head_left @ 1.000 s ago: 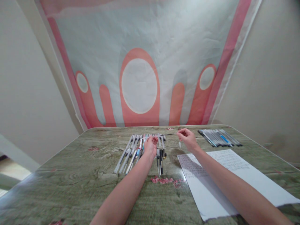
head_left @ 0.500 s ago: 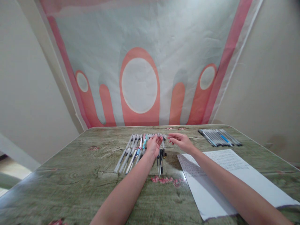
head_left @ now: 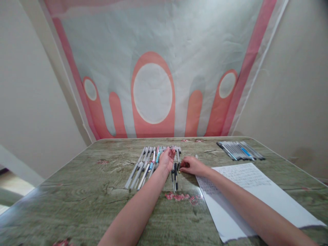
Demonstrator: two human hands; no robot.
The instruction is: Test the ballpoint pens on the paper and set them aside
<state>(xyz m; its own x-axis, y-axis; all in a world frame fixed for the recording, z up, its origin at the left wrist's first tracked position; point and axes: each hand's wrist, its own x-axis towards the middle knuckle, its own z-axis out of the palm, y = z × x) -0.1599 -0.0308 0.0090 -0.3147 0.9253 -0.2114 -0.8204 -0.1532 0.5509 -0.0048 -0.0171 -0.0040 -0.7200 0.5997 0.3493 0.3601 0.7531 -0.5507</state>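
My left hand (head_left: 167,159) is over the far part of a group of pens, its fingers curled round a clear pen lying crosswise (head_left: 175,148). Lower and to the right, my right hand (head_left: 192,166) has its fingers pinched at the right edge of the black pens (head_left: 176,176); what lies between the fingertips is too small to make out. Clear-barrelled pens (head_left: 133,175) lie side by side left of my left hand, with pink, white and teal ones (head_left: 158,155) among them. My left hand and forearm hide part of the group.
A sheet of paper with handwriting (head_left: 246,198) lies under my right forearm. At the back right is a row of pens (head_left: 237,151) with one blue among them. A printed cloth (head_left: 153,130) hangs behind the wooden-patterned table (head_left: 77,191).
My right hand has moved down and slightly left from the far pens to the black ones, and its fingers have closed. My left hand has shifted slightly left.
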